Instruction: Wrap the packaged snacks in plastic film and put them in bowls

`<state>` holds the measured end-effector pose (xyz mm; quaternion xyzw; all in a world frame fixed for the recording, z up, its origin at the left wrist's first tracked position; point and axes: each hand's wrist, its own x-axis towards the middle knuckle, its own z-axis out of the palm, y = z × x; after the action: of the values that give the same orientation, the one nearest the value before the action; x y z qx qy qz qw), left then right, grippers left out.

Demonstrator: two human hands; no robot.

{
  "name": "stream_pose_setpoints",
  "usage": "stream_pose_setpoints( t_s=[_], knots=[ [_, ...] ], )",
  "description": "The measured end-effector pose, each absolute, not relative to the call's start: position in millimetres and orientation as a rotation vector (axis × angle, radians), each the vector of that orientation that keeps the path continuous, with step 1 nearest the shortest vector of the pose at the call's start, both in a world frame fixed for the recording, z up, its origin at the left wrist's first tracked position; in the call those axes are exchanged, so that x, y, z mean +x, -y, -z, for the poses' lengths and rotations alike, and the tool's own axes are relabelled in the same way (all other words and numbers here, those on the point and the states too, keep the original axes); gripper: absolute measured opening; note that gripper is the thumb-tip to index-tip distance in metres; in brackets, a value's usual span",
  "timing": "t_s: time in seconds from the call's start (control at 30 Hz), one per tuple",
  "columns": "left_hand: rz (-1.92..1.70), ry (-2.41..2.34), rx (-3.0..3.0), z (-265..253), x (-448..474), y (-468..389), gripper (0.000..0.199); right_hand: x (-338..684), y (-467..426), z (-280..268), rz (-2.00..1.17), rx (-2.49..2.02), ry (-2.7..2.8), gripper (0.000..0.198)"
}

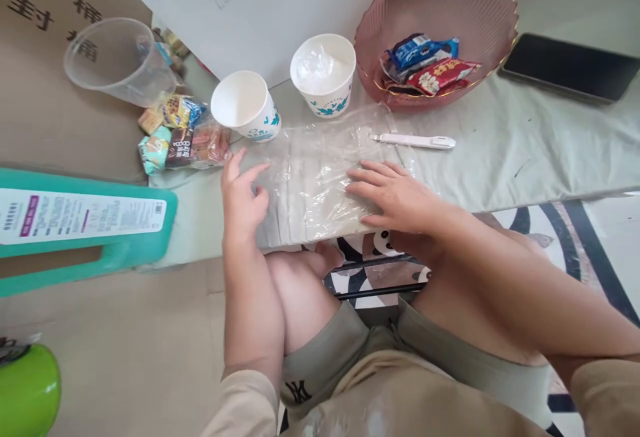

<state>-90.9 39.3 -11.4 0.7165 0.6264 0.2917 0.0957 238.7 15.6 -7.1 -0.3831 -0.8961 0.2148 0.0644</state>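
A clear plastic bag [320,177] lies flat and wrinkled on the cloth-covered table in front of me. My right hand [393,190] rests on its right part, fingers spread toward the left. At the bag's left edge is my left hand [244,190], its fingers apart and nothing in them. Just beyond the left hand stands a white paper cup [245,104] with a teal pattern. A second paper cup [324,84] holds crumpled clear plastic. The white utility knife [414,140] lies above my right hand, its blade end to the left.
A pink scalloped bowl [480,17] holds several wrapped snacks [425,64]. A black phone [573,67] lies to its right. On the left are a clear plastic cup [117,67], small snack packs [183,137], a teal labelled container [115,250] and a cardboard box [35,90].
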Motion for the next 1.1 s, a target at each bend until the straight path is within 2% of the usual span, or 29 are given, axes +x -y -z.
stream_pose_setpoints(
  t_s=[0.07, 0.13, 0.2, 0.27, 0.33, 0.4, 0.5, 0.6, 0.7, 0.83, 0.93, 1.1],
  knots=[
    [-0.997, -1.746, 2.228, -6.3, -65.7, -17.6, 0.035, 237.1, -17.5, 9.4, -0.626, -1.154, 2.695, 0.048],
    [-0.732, -1.362, 2.410, -21.1, -34.4, 3.5, 0.043, 233.0, -18.3, 10.2, -0.612, -1.151, 2.682, 0.041],
    [-0.428, -1.237, 2.466, -29.0, -11.3, 17.4, 0.055, 229.9, -17.2, 7.9, -0.600, -1.177, 2.653, 0.042],
    [-0.339, -1.328, 2.408, -30.4, -4.4, 22.0, 0.040, 230.4, -14.9, 1.9, -0.584, -1.198, 2.629, 0.047],
    [-0.443, -1.486, 2.274, -28.4, -12.4, 18.8, 0.022, 235.5, -13.2, -5.7, -0.560, -1.199, 2.615, 0.056],
    [-0.645, -1.566, 2.100, -25.8, -27.2, 11.6, 0.014, 244.6, -13.8, -11.4, -0.522, -1.208, 2.566, 0.057],
    [-0.908, -1.521, 1.818, -21.5, -46.4, 1.5, 0.006, 261.7, -19.8, -10.1, -0.519, -1.185, 2.350, 0.032],
    [-1.121, -1.462, 1.495, -15.9, -53.1, -5.1, 0.008, 275.1, -28.3, -0.7, -0.720, -1.026, 2.018, 0.006],
    [-1.232, -1.466, 1.170, -11.9, -49.4, -12.0, 0.011, 277.1, -34.0, 5.5, -0.988, -0.984, 1.644, 0.014],
    [-1.257, -1.547, 0.900, -8.9, -37.7, -25.1, 0.015, 261.9, -38.8, 9.4, -1.170, -1.028, 1.307, 0.033],
    [-1.345, -1.623, 0.787, -3.0, -29.9, -36.8, 0.015, 248.3, -43.2, 15.9, -1.183, -1.163, 1.259, 0.040],
    [-1.416, -1.792, 0.883, 11.7, -34.8, -54.0, 0.017, 241.0, -47.5, 22.7, -1.001, -1.443, 1.329, 0.029]
  ],
)
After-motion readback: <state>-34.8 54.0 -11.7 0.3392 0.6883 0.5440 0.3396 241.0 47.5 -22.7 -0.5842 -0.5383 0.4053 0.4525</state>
